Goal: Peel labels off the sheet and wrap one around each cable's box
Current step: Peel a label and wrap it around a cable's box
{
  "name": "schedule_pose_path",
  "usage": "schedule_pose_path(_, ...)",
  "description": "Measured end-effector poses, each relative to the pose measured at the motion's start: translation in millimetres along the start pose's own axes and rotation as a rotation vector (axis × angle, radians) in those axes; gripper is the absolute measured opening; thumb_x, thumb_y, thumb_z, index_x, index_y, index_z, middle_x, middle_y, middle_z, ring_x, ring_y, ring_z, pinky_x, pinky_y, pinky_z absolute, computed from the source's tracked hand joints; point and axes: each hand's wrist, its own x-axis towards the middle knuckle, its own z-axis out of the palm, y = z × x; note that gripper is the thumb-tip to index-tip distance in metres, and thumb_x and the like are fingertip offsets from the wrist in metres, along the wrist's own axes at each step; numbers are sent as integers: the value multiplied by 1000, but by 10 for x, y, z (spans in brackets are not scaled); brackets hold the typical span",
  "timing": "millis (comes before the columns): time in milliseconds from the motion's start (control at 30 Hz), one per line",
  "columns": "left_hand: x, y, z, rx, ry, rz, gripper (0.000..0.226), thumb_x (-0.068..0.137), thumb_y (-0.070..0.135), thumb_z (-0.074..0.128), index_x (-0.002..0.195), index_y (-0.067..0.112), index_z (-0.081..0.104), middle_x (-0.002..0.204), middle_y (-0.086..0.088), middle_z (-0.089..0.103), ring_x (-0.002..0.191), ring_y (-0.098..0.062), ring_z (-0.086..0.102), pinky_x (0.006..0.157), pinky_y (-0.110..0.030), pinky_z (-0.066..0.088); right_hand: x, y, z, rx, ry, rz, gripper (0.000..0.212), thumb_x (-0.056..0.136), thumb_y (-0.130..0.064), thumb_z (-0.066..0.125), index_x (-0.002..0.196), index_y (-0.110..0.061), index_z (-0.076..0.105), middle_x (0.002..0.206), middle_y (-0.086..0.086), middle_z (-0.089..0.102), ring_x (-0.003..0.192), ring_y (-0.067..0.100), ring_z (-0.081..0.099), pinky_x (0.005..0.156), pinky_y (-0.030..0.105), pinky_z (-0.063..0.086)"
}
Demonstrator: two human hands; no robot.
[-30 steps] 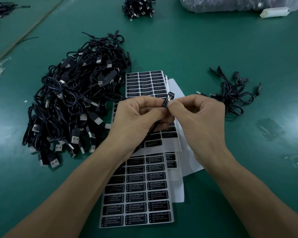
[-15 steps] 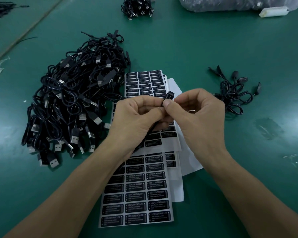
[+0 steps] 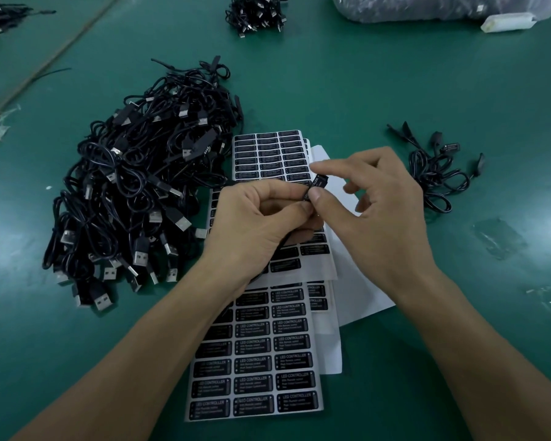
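Cable pile [image 3: 134,192]: black USB leads heaped on the left of the green table.
Label sheets [image 3: 258,364]: overlapping in the middle, running near to far under both hands.
Small bunch [image 3: 436,176]: a few cables, far right.
Left hand [image 3: 261,224]: fingers curled, pinching the cable box's left end.
Right hand [image 3: 382,218]: thumb and forefinger pinch the box; other fingers spread.
Cable box [image 3: 315,183]: held between both hands above the sheets, label on it.

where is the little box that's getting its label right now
In the head view the cable's box is mid-frame above the label sheets, pinched between the left hand and right hand, with the big cable pile to its left.
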Motion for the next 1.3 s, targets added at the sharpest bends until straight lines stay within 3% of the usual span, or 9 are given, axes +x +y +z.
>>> schedule_pose_path(167,5,3,0,13,8,-15,7,89,2,71,93,6,75,81,-16,77,76,-23,77,64,-25,59,6,-6,-15,-103,9,-90,21,89,-22,74,109,-25,75,98,-10,50,90,1,50,78,5,34)
schedule_pose_path(300,6,-3,6,13,17,-17,8,88,2,72,89,9,76,81,-16,77,76,-23,77,64,-25,60,13,-31,-19,21,4,-14,21,84,-19,78,96,-35,71,95,-24,51,87,-5,53,75,6,38)
schedule_pose_path(467,8,4,0,19,5,-5,20,89,0,71,82,17,79,82,-15,77,77,-23,77,65,-25,60,48,-51,-22,184,-20,139,27,82,-19,81,85,-42,66,93,-15,63,81,3,60,68,12,44)
schedule_pose_path(567,3,1,-2,22,9,-2,21,89,0,71,81,18,80,81,-14,77,76,-22,77,65,-25,60,39,-62,-18,189,-19,127,28,82,-18,80,82,-42,66,93,-14,64,81,5,61,68,15,43)
schedule_pose_path(667,1,-4,-7,13,16,0,11,90,0,70,91,10,76,82,-15,77,77,-24,77,65,-26,60,22,-101,-19,110,8,21,32,83,-17,78,82,-46,64,91,-19,60,83,3,59,66,12,43)
schedule_pose_path(767,8,-13,-12,3,31,-3,7,90,3,71,93,8,75,83,-15,77,78,-24,77,65,-26,60,10,-120,-11,101,-2,-34,26,84,-14,76,84,-39,68,90,-18,65,85,7,62,64,20,48)
schedule_pose_path(900,12,-17,-10,-8,32,9,11,89,4,72,89,14,76,83,-13,78,78,-23,77,65,-25,60,12,-139,-2,188,-30,-19,23,86,-8,73,85,-31,71,84,-15,71,79,8,65,63,16,47)
schedule_pose_path(1067,20,-18,-20,-10,28,18,14,89,2,71,88,15,77,85,-13,78,81,-24,77,67,-27,60,16,-149,-12,231,-72,31,37,85,-5,73,95,-40,66,82,-13,69,77,3,65,63,11,46)
schedule_pose_path(1300,32,-25,-22,-28,-1,-7,13,89,1,70,93,12,76,87,-14,78,81,-23,77,69,-25,60,27,-125,16,364,-47,162,38,84,-7,71,98,-37,51,82,-6,67,74,8,63,63,21,49)
